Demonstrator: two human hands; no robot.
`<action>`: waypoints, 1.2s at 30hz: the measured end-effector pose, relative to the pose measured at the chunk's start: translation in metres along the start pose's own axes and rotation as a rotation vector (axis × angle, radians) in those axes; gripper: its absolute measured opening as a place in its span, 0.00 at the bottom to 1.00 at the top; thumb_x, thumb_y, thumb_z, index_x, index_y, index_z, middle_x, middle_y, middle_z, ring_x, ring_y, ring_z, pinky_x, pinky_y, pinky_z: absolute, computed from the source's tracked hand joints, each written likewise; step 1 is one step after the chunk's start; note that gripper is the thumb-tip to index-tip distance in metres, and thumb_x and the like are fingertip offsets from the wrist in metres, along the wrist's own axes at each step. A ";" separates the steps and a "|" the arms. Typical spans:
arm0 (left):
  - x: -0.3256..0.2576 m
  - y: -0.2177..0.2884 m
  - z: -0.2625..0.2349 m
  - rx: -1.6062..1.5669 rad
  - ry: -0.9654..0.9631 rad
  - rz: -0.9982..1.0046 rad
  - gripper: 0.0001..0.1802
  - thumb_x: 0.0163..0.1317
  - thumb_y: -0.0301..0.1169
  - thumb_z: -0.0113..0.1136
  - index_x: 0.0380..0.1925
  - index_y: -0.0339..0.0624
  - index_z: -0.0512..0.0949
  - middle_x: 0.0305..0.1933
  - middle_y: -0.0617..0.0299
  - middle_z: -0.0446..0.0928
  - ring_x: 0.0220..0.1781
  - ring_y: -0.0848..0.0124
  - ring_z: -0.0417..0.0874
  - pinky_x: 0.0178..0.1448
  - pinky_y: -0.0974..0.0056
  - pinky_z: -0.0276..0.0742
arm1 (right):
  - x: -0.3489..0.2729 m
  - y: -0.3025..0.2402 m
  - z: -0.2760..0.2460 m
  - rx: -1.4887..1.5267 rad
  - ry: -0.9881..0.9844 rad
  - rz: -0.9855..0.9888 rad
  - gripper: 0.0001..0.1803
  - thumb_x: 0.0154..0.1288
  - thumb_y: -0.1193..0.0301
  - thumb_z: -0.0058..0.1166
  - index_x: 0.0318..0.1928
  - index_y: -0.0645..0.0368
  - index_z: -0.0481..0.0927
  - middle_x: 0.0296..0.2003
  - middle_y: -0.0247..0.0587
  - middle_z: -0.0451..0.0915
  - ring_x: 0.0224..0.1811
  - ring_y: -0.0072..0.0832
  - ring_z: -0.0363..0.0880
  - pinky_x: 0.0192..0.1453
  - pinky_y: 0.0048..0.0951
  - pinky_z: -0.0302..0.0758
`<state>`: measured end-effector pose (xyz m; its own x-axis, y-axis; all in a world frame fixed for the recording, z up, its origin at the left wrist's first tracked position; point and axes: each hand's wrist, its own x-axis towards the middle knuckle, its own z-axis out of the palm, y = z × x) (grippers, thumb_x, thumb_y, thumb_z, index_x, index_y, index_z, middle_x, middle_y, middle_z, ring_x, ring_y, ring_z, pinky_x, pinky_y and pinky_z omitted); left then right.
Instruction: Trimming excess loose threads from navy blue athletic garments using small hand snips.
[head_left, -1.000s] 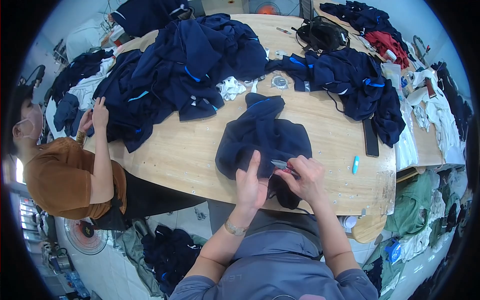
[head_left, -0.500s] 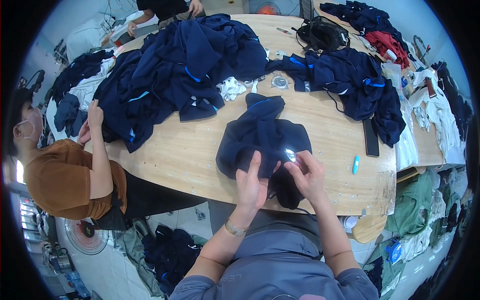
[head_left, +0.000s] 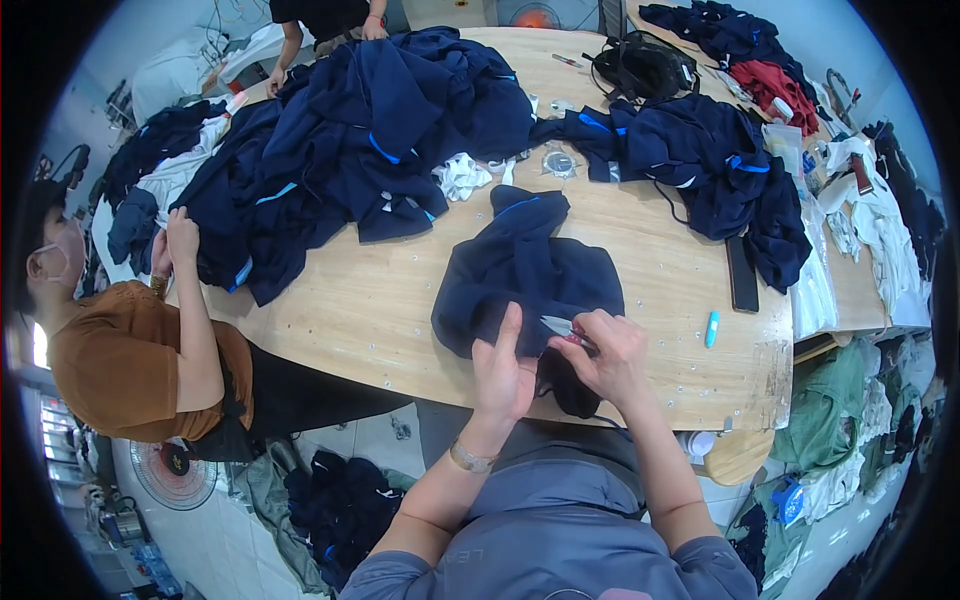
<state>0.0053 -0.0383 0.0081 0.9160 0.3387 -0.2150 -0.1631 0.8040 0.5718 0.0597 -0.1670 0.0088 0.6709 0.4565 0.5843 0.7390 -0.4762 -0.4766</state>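
A dark navy garment (head_left: 530, 265) with a blue trim line lies bunched at the table's near edge, its lower part drawn toward me. My left hand (head_left: 504, 372) grips the garment's near side, thumb raised against it and the other fingers partly hidden by cloth. In my right hand (head_left: 610, 355) is a pair of thread snips (head_left: 560, 326), with metal blades and a reddish handle. Their blades point left over the cloth, close to my left thumb. Whether they touch a thread is too small to tell.
Navy garments are heaped on the table (head_left: 340, 310) at far left and right. Near my right lie a dark phone (head_left: 742, 275) and a turquoise pen-like object (head_left: 712, 329). A co-worker in brown (head_left: 140, 350) handles cloth at left; another person (head_left: 325, 20) stands at the far side.
The snips have turned so their blades now point left, and my right hand has rotated with them. My left hand and the garment stay nearly still. The co-worker's hands shifted left.
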 end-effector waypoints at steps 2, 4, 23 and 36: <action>-0.001 0.000 0.004 -0.039 0.022 -0.009 0.09 0.67 0.30 0.48 0.36 0.34 0.74 0.38 0.59 0.77 0.40 0.70 0.80 0.44 0.65 0.79 | 0.000 0.001 0.000 0.008 0.003 0.007 0.17 0.47 0.59 0.65 0.23 0.56 0.74 0.18 0.33 0.71 0.16 0.30 0.68 0.21 0.27 0.61; -0.001 0.001 0.004 -0.007 0.018 0.021 0.09 0.67 0.30 0.48 0.36 0.34 0.74 0.39 0.59 0.77 0.40 0.71 0.79 0.44 0.66 0.78 | 0.001 0.000 -0.001 0.019 -0.008 0.006 0.17 0.47 0.59 0.65 0.23 0.56 0.74 0.18 0.33 0.71 0.16 0.30 0.68 0.21 0.27 0.61; 0.000 -0.001 -0.005 0.070 -0.016 0.072 0.11 0.67 0.35 0.48 0.41 0.38 0.73 0.40 0.60 0.78 0.40 0.72 0.80 0.43 0.64 0.79 | -0.003 0.001 -0.001 0.001 -0.014 -0.004 0.17 0.47 0.59 0.65 0.22 0.56 0.74 0.18 0.34 0.71 0.16 0.31 0.69 0.22 0.28 0.61; -0.002 -0.002 0.001 0.037 0.013 0.081 0.08 0.66 0.30 0.50 0.36 0.35 0.75 0.37 0.60 0.77 0.38 0.72 0.79 0.43 0.66 0.78 | 0.002 -0.001 -0.004 0.006 -0.024 -0.026 0.16 0.48 0.60 0.65 0.23 0.57 0.74 0.17 0.34 0.71 0.16 0.32 0.69 0.21 0.28 0.62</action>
<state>0.0047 -0.0411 0.0085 0.8955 0.4082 -0.1775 -0.2220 0.7552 0.6168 0.0595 -0.1684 0.0130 0.6530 0.4862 0.5808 0.7563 -0.4596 -0.4656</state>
